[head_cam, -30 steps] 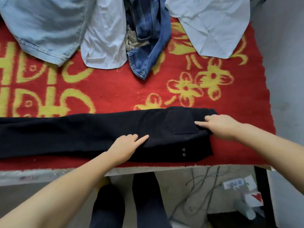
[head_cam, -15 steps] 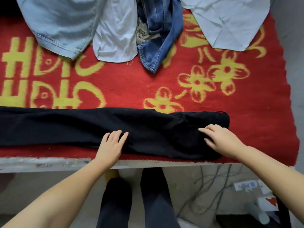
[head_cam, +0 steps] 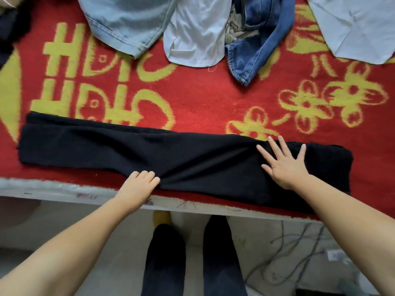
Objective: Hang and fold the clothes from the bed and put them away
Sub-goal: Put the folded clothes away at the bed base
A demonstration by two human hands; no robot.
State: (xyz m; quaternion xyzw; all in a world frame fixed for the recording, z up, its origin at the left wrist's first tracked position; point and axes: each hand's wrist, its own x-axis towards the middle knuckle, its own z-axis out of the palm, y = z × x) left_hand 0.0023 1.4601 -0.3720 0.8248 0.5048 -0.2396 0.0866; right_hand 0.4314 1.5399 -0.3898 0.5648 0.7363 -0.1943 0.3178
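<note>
Black trousers (head_cam: 106, 150), folded lengthwise into a long strip, lie across the near side of the bed on a red blanket with yellow patterns (head_cam: 203, 103). My left hand (head_cam: 139, 186) grips the trousers' near edge at about mid-length with curled fingers; creases run out from that spot. My right hand (head_cam: 284, 165) lies flat on the right part of the trousers, fingers spread and pressing down. Further back on the bed lie a light denim garment (head_cam: 128, 22), a white garment (head_cam: 196, 35), blue jeans (head_cam: 260, 39) and a pale blue shirt (head_cam: 359, 28).
The bed's near edge (head_cam: 53, 189) runs just below the trousers. My legs (head_cam: 166, 263) stand against it. Loose cables (head_cam: 288, 263) lie on the floor at the right. A dark item (head_cam: 10, 33) sits at the bed's far left corner.
My right hand has spread flat and slid left on the trousers. My left hand has curled its fingers onto the near edge. The view has shifted left, showing the trouser ends.
</note>
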